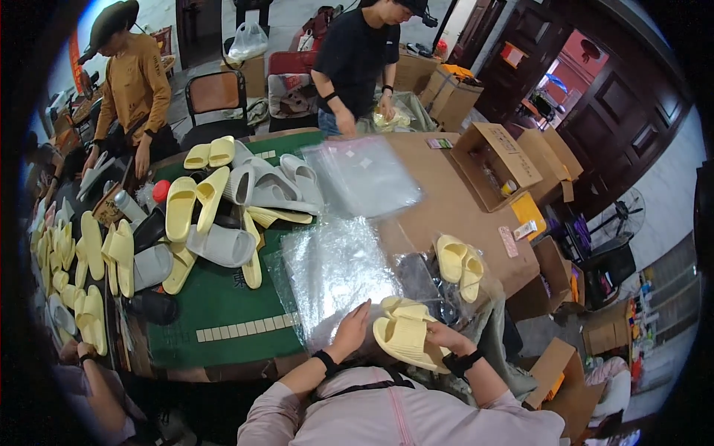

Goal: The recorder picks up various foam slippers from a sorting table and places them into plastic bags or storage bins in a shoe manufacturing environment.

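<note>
Ribbed yellow slippers on the left edge (92, 316): well left of the near bag stack, propped close together, probably to save room.
Tan-sleeved co-worker (139, 78): standing far to the left beyond the near bag stack, both arms lowered toward the crowded table.
Grey slide slipper (223, 246): left of the near bag stack, heaped among yellow and grey ones; the pile crowds that side and leaves little spare surface there.
Green mat (223, 349): left of and beneath the near bag stack, perhaps a soft base for the goods.
Near bag stack (335, 260): shiny clear plastic, spread flat within easy reach of the wearer, it seems.
Left hand (351, 330): at the near edge of that stack, palm flat, fingers straight and together, gripping nothing; it looks poised as a side guard.
Black-shirted co-worker (355, 63): beyond the near bag stack, leaning over the far bag stack (364, 178).
Yellow slipper pair (401, 340): just right of the near bag stack's lower corner, one slipper behind the other.
Right hand (448, 339): gripping the near slipper by its right side, seemingly to steady it.
Bagged yellow slippers (460, 266): right of the near bag stack, hemming in the held pair.
Cardboard carton (497, 157): far right beyond the near bag stack, flaps spread.
</note>
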The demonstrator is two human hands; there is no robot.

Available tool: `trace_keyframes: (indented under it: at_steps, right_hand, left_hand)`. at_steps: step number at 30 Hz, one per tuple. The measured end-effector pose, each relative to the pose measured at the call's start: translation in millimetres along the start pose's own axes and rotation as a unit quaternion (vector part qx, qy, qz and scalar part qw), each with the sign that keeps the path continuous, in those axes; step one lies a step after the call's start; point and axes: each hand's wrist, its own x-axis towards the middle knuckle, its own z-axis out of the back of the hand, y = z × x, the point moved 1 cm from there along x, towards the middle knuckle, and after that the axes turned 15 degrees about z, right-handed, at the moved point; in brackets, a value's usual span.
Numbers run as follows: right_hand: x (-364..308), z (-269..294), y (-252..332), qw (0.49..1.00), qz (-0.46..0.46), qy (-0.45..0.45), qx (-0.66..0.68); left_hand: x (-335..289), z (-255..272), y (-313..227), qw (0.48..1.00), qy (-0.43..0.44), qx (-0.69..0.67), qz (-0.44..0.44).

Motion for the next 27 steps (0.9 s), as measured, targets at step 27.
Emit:
trace_keyframes:
  at_steps: [27]
  right_hand:
    - [89, -76, 3, 0.908, 0.249, -0.281, -0.185]
  left_hand:
    - [-38, 14, -52, 0.931, 0.116, 0.337, -0.081]
